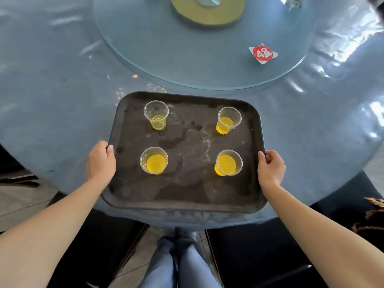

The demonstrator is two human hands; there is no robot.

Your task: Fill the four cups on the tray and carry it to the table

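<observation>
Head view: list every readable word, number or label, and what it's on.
"49": white digits on a red round label, on a white card lying on the glass turntable; the second digit is soft.
No text can be read on the tray or the cups.

Left hand [101, 161]: bare, with a short, plain thumbnail.
Right hand [271, 168]: bare, nails short.
Forearms [52, 225]: bare right down to the frame's lower corners.
Legs: light blue jeans [187, 267] — faded denim, a darker seam between.
</observation>
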